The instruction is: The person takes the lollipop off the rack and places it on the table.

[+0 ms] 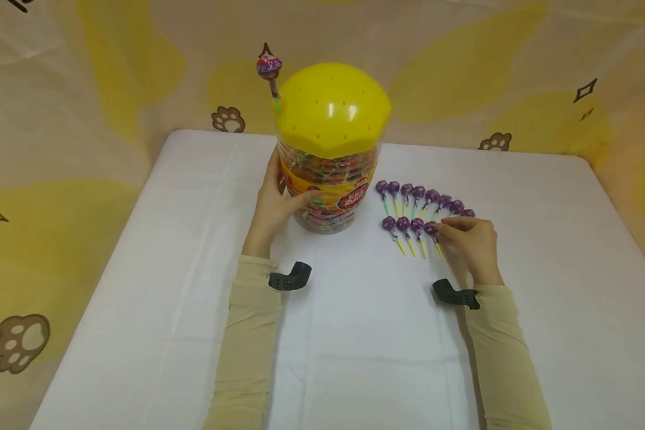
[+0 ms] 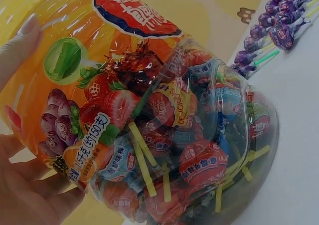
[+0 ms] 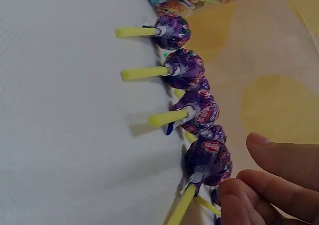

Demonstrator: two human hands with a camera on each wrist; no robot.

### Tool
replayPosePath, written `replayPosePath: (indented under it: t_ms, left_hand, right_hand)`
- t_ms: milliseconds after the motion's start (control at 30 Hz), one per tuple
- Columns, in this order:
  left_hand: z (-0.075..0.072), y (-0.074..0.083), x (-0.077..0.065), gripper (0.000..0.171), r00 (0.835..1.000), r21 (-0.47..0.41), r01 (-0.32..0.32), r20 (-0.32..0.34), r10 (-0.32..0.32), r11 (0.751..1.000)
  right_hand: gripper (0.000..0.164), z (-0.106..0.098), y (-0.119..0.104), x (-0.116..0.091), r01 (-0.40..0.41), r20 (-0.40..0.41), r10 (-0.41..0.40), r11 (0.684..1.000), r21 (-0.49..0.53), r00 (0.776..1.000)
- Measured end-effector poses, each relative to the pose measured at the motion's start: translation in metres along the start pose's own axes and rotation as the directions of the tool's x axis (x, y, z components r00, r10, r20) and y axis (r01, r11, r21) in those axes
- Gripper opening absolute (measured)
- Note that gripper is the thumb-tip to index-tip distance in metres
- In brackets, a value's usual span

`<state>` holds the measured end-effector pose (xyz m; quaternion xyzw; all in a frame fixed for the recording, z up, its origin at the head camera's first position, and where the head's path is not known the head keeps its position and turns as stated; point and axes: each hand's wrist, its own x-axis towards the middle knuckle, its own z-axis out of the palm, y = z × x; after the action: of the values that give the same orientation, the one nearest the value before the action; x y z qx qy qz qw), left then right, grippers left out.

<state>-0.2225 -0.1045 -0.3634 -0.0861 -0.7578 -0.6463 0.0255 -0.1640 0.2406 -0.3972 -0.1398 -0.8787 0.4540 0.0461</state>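
Observation:
My left hand (image 1: 274,206) grips the side of a large clear plastic jar (image 1: 330,224) with a yellow lid (image 1: 333,107). Its thumb lies across the fruit-printed label (image 2: 114,100), and the other fingers reach around the far side. Wrapped lollipops (image 2: 204,162) fill the jar. At the lid's left edge, a single lollipop (image 1: 269,67) stands upright. My right hand (image 1: 470,242) is at the right end of the front row, fingertips beside the head of a purple lollipop (image 3: 209,160). In the right wrist view, thumb and index finger are apart, with that lollipop just beyond them.
Behind the front row lies a longer back row of purple lollipops (image 1: 418,192) with green and yellow sticks. A white cloth (image 1: 365,358) covers the table. Around its back and sides hangs a cream and yellow paw-print curtain (image 1: 451,71).

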Motion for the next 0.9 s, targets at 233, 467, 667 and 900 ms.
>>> replayPosePath:
  t_ms: [233,467,667,900]
  left_hand:
    - [0.000,-0.001,-0.001,0.099,1.000,-0.009,-0.002,0.005,0.002,1.000]
    - [0.000,0.001,-0.001,0.100,1.000,0.004,0.006,0.001,-0.006,1.000]
    - [-0.001,0.000,-0.001,0.099,1.000,0.007,0.012,0.008,-0.012,1.000]
    - [-0.001,0.000,-0.001,0.099,1.000,0.007,-0.008,0.003,0.008,1.000]
  right_hand:
    - [0.035,-0.001,-0.021,-0.005,0.047,-0.029,-0.041,0.970,0.237,0.999]
    - [0.026,-0.001,-0.059,-0.008,0.159,-0.091,-0.132,0.886,0.436,0.987]
    - [0.021,-0.001,-0.093,-0.012,0.252,-0.120,-0.223,0.819,0.516,0.967]
    - [0.024,0.003,-0.130,-0.016,0.331,-0.131,-0.316,0.745,0.580,0.940]
